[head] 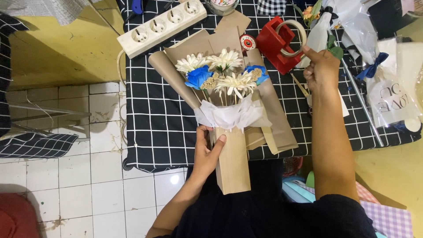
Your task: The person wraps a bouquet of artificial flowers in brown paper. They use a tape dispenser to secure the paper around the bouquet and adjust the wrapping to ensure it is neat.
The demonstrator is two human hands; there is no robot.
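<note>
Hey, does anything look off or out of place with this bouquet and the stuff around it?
Mostly no. The bouquet is intact in the left hand, though its handle overhangs the table edge. The power strip also juts past the table's corner.

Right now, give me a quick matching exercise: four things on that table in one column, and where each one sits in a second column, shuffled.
Things:
1. bouquet
2. power strip
3. tape dispenser
4. checked cloth

Places:
A. at the table's far left edge, sockets facing up
B. spread under everything, covering the table
C. its brown paper stem gripped by the left hand
D. just left of the raised right hand, red, with a tape roll on it

Pairs: 1-C, 2-A, 3-D, 4-B
</note>
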